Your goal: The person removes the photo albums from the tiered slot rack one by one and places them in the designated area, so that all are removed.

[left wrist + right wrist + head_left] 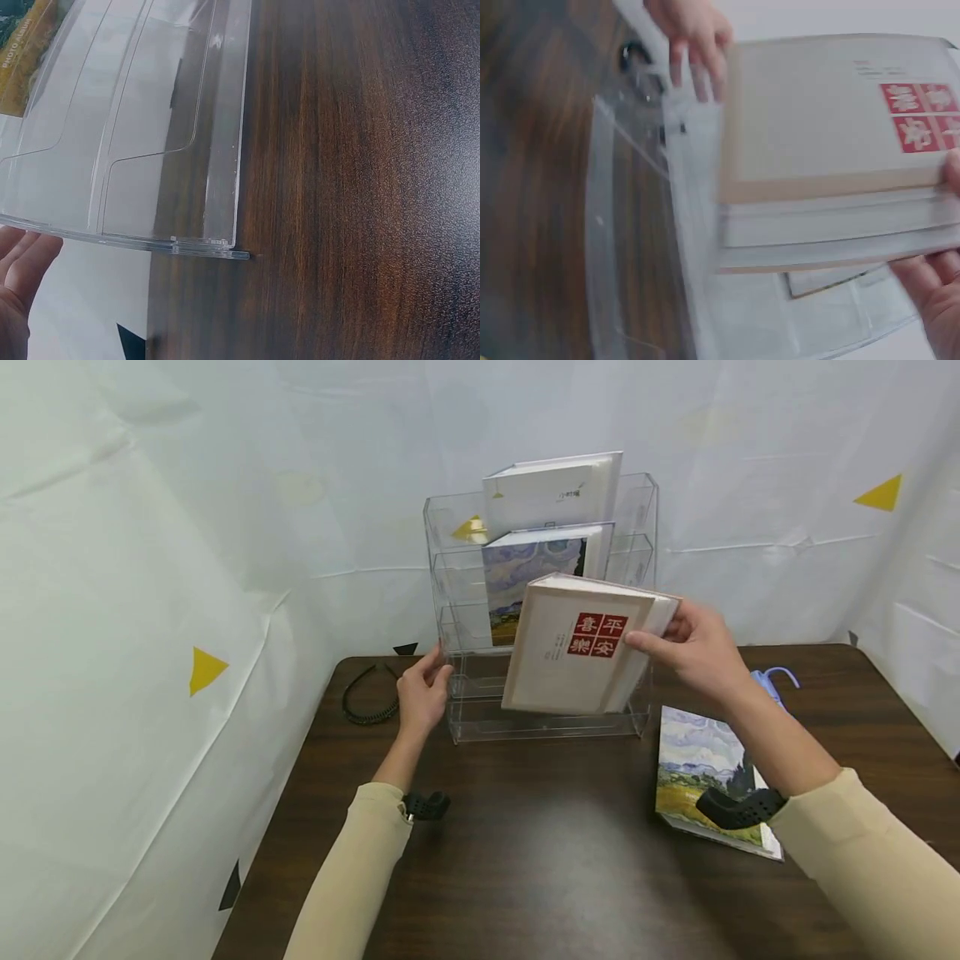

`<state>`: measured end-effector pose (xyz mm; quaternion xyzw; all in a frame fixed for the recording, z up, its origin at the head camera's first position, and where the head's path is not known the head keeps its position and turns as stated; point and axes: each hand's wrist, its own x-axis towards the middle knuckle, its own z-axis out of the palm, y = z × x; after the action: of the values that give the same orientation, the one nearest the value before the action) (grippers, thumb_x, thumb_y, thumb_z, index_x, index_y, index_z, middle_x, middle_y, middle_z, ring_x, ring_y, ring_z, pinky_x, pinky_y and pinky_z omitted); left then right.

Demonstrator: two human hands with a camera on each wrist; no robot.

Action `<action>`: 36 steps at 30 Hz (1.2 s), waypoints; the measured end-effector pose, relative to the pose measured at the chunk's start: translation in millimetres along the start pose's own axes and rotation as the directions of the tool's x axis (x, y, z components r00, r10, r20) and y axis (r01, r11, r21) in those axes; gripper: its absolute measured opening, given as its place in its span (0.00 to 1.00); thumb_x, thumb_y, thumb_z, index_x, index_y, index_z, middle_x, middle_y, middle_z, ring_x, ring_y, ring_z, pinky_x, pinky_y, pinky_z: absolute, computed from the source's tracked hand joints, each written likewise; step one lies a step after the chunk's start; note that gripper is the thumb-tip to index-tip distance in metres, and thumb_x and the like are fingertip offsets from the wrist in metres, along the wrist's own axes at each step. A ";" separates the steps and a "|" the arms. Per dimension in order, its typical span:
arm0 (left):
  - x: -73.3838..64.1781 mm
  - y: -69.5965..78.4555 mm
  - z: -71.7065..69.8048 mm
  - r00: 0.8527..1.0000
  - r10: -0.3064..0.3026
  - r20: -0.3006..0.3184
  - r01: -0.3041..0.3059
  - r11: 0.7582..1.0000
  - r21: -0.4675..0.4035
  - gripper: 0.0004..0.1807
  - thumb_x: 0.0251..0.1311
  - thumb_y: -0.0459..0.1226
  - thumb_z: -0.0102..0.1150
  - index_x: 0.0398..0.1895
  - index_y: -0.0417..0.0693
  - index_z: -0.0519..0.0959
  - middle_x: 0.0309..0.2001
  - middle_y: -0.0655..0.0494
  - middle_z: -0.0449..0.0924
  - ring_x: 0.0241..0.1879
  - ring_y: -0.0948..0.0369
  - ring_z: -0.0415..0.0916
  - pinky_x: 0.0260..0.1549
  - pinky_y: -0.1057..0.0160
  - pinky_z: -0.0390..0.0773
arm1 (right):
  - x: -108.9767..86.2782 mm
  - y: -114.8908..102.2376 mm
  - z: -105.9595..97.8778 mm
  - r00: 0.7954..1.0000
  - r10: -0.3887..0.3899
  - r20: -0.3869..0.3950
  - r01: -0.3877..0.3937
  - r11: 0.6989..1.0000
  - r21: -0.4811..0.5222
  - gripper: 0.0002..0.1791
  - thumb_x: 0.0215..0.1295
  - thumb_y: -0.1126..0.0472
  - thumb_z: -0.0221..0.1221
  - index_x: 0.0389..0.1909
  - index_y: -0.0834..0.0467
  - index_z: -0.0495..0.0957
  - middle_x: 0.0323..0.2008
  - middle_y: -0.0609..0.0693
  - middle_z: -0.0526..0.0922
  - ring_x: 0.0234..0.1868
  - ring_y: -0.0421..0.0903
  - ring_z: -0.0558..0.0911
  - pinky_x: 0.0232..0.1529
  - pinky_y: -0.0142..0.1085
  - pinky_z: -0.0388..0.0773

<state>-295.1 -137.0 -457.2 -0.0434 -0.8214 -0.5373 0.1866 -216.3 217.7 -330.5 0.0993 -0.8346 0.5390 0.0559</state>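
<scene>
A clear tiered rack point(480, 729) stands on a dark wooden table point(525, 860), a white book point(540, 506) upright in its top tier and a painted-cover book point(521, 564) in the tier below. A black headband point(367, 720) lies to its left; to its right lie a landscape-cover book point(693, 760) and a blue object point(764, 681), both partly hidden by my right arm. My right hand point(701, 647) pinches a beige book point(543, 643) stamped with red characters, held before the rack, blocking part of the lower tiers. My left hand point(423, 689) touches the rack's left side, fingers extended rather than curled.
</scene>
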 end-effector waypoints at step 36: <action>-1.1 -0.5 -2.0 0.999 0.000 0.045 0.002 0.999 -0.044 0.24 0.68 0.34 0.59 0.66 0.42 0.72 0.58 0.44 0.78 0.54 0.52 0.79 0.50 0.62 0.78 | -47.6 105.4 75.6 0.802 0.534 0.267 -0.434 0.828 -0.355 0.41 0.57 0.57 0.71 0.58 0.83 0.63 0.42 0.69 0.79 0.36 0.54 0.83 0.35 0.45 0.83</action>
<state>-293.7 -138.8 -457.2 -0.0593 -0.8133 -0.5542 0.1668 -192.8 195.9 -464.9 -0.0326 -0.8946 0.3859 -0.2231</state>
